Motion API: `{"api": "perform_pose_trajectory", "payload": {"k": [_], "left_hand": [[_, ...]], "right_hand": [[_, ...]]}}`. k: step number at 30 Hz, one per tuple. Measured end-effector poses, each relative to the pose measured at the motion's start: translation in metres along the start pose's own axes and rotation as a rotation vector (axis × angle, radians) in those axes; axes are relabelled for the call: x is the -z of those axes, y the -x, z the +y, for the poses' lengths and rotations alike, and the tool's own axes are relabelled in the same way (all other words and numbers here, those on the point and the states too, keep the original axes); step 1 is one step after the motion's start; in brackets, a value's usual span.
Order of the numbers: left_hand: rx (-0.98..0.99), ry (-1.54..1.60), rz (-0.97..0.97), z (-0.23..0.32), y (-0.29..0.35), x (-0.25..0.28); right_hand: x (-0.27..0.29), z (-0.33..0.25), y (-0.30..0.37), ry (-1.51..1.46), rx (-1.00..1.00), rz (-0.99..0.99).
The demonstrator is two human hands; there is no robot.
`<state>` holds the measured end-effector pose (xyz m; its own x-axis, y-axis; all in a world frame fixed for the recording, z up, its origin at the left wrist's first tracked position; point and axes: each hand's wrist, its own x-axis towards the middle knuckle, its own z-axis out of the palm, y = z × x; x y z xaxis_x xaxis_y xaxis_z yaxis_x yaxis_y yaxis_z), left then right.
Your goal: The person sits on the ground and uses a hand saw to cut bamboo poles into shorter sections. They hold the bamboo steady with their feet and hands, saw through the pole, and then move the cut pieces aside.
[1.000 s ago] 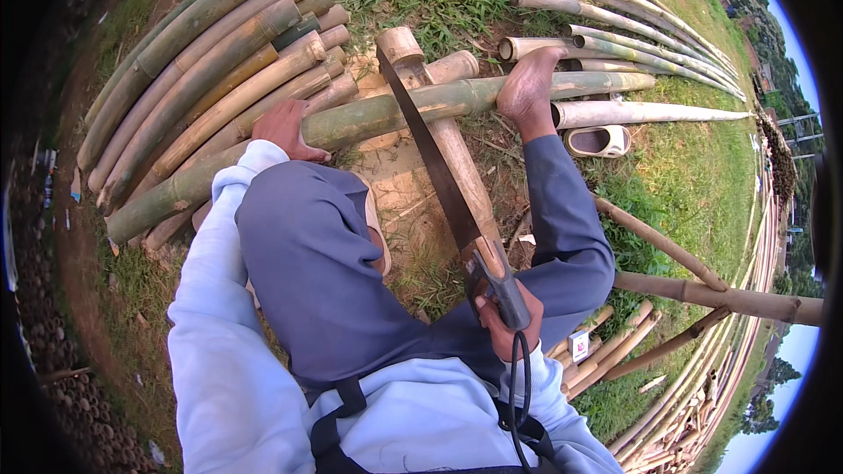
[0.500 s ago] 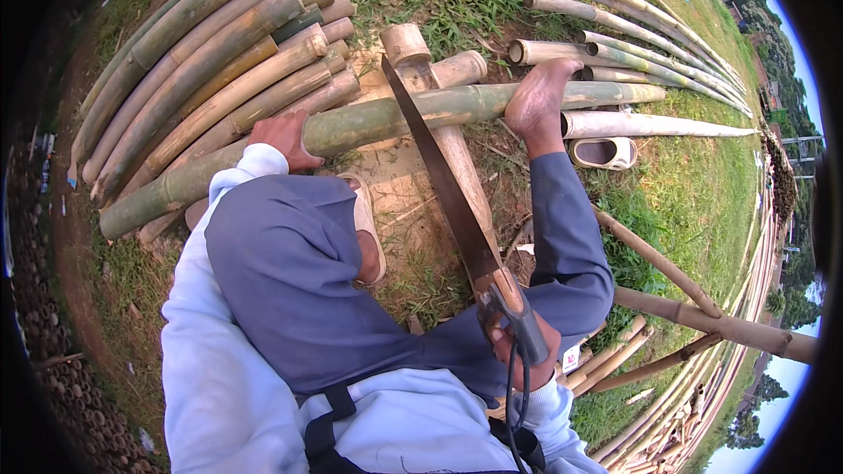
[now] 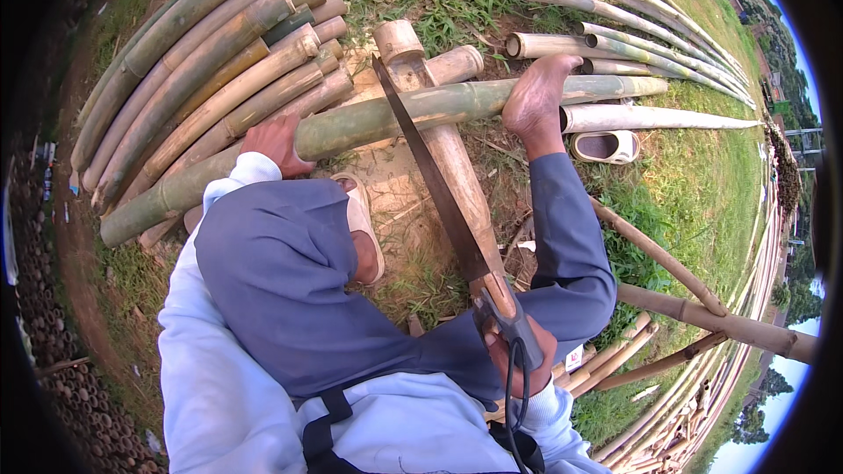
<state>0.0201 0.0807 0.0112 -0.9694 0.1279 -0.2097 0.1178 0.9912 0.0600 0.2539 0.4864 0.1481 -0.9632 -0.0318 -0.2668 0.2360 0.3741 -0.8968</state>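
A long green bamboo pole (image 3: pixel 386 123) lies crosswise in front of me, over a thick pale bamboo support (image 3: pixel 458 175). My left hand (image 3: pixel 276 145) is closed over the pole on its left part, thumb on the near side. My bare right foot (image 3: pixel 534 105) presses on the pole farther right. In my right hand (image 3: pixel 523 353) I grip the handle of a handsaw (image 3: pixel 430 171). Its long dark blade slants away up to the left and crosses the pole between my left hand and foot. Whether the teeth sit in a cut, I cannot tell.
Cut bamboo lengths (image 3: pixel 202 53) are stacked at the left. More long poles (image 3: pixel 632 13) lie on the grass at the far right. An empty sandal (image 3: pixel 606 147) lies beside my right foot; the other sandal (image 3: pixel 362 219) is on my left foot. A bamboo frame (image 3: pixel 702 325) stands at the right.
The view has shifted slightly. The saw has moved a little along its stroke at most; my left hand and right foot stay on the pole.
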Motion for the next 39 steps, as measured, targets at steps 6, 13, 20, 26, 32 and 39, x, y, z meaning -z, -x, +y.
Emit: {"api": "perform_pose_trajectory", "payload": {"k": [6, 13, 20, 26, 32, 39], "left_hand": [[0.007, 0.007, 0.004, 0.009, -0.006, 0.004], [-0.010, 0.011, -0.028, -0.001, -0.009, 0.007], [0.027, 0.060, -0.112, -0.004, 0.005, 0.001], [0.014, 0.070, -0.051, 0.018, 0.001, -0.002], [0.009, 0.020, -0.058, 0.002, -0.011, 0.000], [-0.121, 0.021, 0.021, -0.017, -0.026, -0.005]], "right_hand": [[-0.062, 0.026, -0.110, -0.014, 0.199, 0.076], [-0.086, 0.032, -0.124, -0.114, 0.165, 0.041], [-0.084, 0.014, -0.109, -0.064, 0.097, 0.046], [-0.085, 0.031, -0.122, 0.018, 0.107, 0.137], [-0.078, 0.015, -0.118, -0.130, 0.083, 0.059], [-0.021, 0.001, 0.012, 0.126, -0.041, 0.045]]}}
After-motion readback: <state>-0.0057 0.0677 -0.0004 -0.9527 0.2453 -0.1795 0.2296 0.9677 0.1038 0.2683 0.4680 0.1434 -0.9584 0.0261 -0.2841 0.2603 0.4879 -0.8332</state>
